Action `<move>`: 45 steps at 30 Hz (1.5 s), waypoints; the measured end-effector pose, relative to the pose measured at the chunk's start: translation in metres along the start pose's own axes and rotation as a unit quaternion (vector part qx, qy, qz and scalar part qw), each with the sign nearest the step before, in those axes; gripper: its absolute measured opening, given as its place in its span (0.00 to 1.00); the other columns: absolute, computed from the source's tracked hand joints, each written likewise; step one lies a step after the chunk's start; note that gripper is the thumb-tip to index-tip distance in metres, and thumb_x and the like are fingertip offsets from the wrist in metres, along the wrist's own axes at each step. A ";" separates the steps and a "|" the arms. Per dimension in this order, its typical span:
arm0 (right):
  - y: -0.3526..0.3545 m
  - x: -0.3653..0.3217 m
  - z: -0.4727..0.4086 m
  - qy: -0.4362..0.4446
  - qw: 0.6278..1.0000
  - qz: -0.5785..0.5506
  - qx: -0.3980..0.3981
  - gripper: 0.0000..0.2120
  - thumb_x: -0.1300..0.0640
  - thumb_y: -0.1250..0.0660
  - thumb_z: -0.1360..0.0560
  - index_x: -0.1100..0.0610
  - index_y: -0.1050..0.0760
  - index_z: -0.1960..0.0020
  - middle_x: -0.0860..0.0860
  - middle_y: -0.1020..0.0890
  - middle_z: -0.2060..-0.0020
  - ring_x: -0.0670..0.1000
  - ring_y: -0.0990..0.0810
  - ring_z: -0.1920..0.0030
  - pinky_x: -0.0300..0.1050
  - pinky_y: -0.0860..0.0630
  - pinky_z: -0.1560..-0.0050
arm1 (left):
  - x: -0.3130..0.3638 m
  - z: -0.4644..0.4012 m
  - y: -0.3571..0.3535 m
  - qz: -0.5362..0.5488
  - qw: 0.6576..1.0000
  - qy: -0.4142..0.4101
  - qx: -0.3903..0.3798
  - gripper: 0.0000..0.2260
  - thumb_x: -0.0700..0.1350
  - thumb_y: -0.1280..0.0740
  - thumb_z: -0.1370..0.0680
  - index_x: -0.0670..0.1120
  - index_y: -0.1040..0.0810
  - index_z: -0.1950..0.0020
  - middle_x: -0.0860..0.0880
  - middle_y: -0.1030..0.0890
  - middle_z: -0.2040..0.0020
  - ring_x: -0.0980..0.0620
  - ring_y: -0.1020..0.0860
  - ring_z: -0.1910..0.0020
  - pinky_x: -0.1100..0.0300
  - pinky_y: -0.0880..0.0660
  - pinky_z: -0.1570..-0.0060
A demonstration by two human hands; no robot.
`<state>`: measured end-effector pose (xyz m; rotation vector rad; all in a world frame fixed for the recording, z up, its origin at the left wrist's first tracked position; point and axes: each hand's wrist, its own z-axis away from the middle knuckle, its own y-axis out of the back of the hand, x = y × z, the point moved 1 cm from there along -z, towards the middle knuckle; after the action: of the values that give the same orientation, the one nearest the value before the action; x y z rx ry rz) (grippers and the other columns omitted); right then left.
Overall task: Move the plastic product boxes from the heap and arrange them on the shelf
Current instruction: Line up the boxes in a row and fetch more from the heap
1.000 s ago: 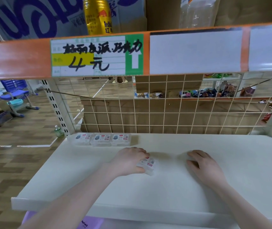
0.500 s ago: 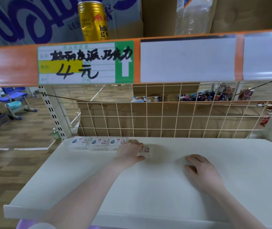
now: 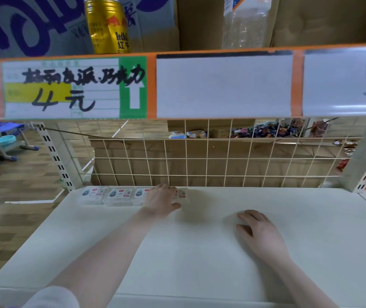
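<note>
At the far edge of the white flat metal shelf (image 3: 199, 252), hard against the cream wire-grid back panel (image 3: 222, 158), our left hand (image 3: 161, 200) covers a small clear plastic product box with a printed label (image 3: 182, 194). Only the box's right end shows past our knuckles; the fingers curl over its top and the thumb lies along its near side, so we judge we hold it lightly to seat it rather than lift it. It sits at the right end of a row of three matching clear plastic boxes (image 3: 117, 196), which lie side by side along the far left of the shelf, labels up. Whether it touches the third box we cannot tell, since our hand hides the join. We read the grid as a backstop: pushing each box against it keeps the row straight and leaves the near part of the shelf free for further rows.

Our right hand (image 3: 259, 230) rests palm down on the shelf, well to the right and nearer us, fingers loosely bent and holding nothing; it seems to steady us while we reach. The heap is not in view. On the shelf above stands a gold drink can (image 3: 107, 25) over a handwritten price label (image 3: 75, 87).
</note>
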<state>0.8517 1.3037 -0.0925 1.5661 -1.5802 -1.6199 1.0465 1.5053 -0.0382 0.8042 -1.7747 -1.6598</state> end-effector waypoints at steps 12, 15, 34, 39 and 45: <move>0.000 0.000 0.002 0.010 1.000 0.008 -0.004 0.15 0.51 0.39 0.23 0.52 0.25 0.38 0.46 0.26 0.38 0.49 0.30 0.37 0.39 0.34 0.40 | -0.003 -0.002 -0.003 0.004 1.000 0.003 -0.018 0.23 0.56 0.38 0.22 0.48 0.34 0.30 0.48 0.28 0.36 0.46 0.29 0.36 0.51 0.29 0.42; 0.000 0.000 0.002 0.010 1.000 0.010 -0.003 0.15 0.52 0.39 0.23 0.52 0.25 0.38 0.46 0.26 0.38 0.49 0.30 0.37 0.40 0.34 0.40 | -0.002 0.000 -0.005 0.004 1.000 0.011 -0.022 0.25 0.57 0.38 0.23 0.48 0.36 0.28 0.48 0.30 0.34 0.46 0.30 0.35 0.52 0.30 0.41; 0.055 0.000 0.072 -0.225 0.970 -0.043 0.082 0.15 0.55 0.35 0.24 0.57 0.25 0.38 0.57 0.24 0.41 0.59 0.24 0.45 0.46 0.35 0.56 | 0.030 0.111 -0.012 0.094 0.993 -0.038 0.056 0.22 0.54 0.44 0.20 0.51 0.38 0.27 0.53 0.37 0.27 0.55 0.42 0.28 0.63 0.45 0.33; 0.063 -0.022 0.120 -0.263 0.956 0.005 0.128 0.17 0.56 0.36 0.24 0.59 0.27 0.36 0.60 0.25 0.40 0.61 0.27 0.42 0.51 0.31 0.49 | 0.030 0.132 -0.010 0.126 0.989 -0.056 0.050 0.22 0.55 0.44 0.19 0.51 0.39 0.26 0.53 0.38 0.27 0.55 0.42 0.28 0.63 0.46 0.34; 0.085 -0.019 0.174 -0.293 0.944 0.047 0.148 0.18 0.57 0.36 0.23 0.59 0.28 0.34 0.58 0.25 0.39 0.60 0.26 0.42 0.52 0.29 0.46 | 0.062 0.145 -0.004 0.152 0.982 -0.102 0.040 0.23 0.54 0.45 0.19 0.49 0.40 0.26 0.52 0.38 0.27 0.54 0.42 0.28 0.62 0.45 0.33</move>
<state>0.6724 1.3706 -0.0559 1.1593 -2.2522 -1.9830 0.8964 1.5525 -0.0514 0.3793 -1.9997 -1.5174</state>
